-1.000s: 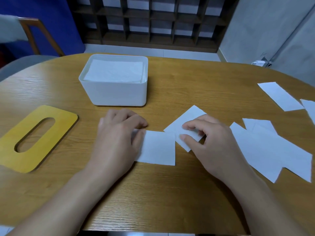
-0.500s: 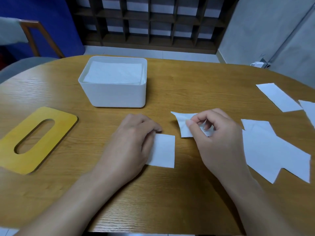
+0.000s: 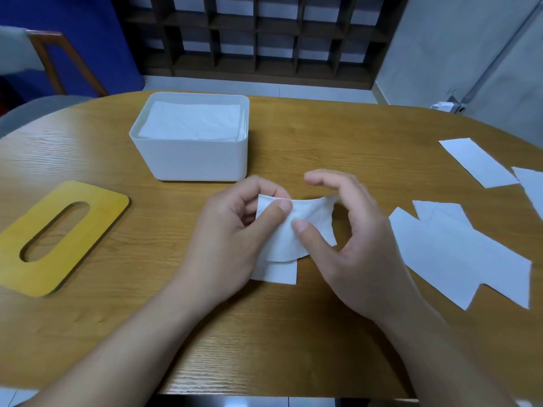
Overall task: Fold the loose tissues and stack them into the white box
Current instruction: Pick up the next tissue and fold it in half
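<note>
Pinching one tissue (image 3: 305, 227), both hands' fingers (image 3: 279, 208) work between white box (image 3: 194, 160), yellow lid (image 3: 58, 236) and loose tissues (image 3: 458, 254).

Both forearms bare; left hand (image 3: 232, 230) and right hand (image 3: 352, 245) ungloved.

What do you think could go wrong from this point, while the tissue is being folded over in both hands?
The tissue is bowed in mid-air between the left hand and the right hand, so the fold may land crooked or creased. The white box looks nearly full, so another tissue might sit above the rim. The loose tissues lie close by the right forearm, which may brush them.
</note>
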`<control>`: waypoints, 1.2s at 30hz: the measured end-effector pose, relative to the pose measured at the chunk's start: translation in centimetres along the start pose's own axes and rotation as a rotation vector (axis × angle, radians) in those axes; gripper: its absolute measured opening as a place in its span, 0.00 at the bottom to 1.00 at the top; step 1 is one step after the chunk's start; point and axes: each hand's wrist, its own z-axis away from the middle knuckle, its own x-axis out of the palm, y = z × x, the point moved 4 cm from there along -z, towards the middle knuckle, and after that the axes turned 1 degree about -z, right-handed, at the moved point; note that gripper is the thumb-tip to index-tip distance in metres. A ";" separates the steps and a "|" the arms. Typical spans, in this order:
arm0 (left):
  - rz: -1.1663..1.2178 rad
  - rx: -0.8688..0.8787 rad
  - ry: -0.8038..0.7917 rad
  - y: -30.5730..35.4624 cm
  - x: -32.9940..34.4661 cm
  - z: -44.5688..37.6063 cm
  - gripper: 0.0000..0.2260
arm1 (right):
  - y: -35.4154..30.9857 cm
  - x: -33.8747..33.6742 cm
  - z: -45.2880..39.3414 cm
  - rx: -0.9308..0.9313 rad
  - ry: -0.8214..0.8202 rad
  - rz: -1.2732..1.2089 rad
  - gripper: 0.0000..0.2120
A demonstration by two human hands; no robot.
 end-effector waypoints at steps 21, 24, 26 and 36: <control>-0.914 0.047 0.125 -1.8 -6.3 1.1 0.04 | 1.8 4.5 -0.4 0.100 -0.067 0.219 0.10; -1.007 0.095 0.136 -2.1 -6.1 1.0 0.11 | 2.2 4.4 -0.4 0.117 -0.037 0.268 0.08; -0.994 0.114 0.121 -2.0 -6.1 0.9 0.13 | 2.3 4.1 -0.3 0.130 -0.019 0.237 0.08; -0.911 0.203 -0.138 -2.4 -0.3 1.1 0.11 | 3.2 -0.4 0.8 0.161 0.056 0.361 0.03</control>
